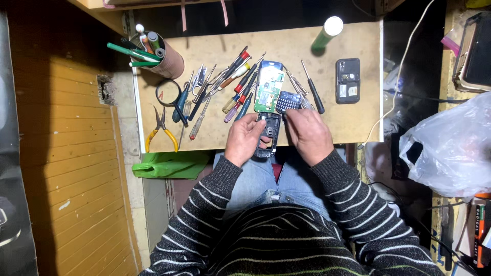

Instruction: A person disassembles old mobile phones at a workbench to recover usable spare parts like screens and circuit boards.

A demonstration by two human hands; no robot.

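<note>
2 hands [279, 135] amid scattered screwdrivers [240, 87]

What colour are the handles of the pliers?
Yellow handles on the pliers, seen in the head view.

My surface [353, 130] is a bare tan board; on it lie screwdrivers [240, 87], yellow-handled pliers [161, 130], a magnifying glass [168, 92], a green circuit board [269, 87], a keypad [288, 101] and a dark phone back [348, 81].

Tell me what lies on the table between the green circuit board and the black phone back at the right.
In the head view, between the green circuit board and the black phone back lie a dark keypad and a black-handled screwdriver.
</note>
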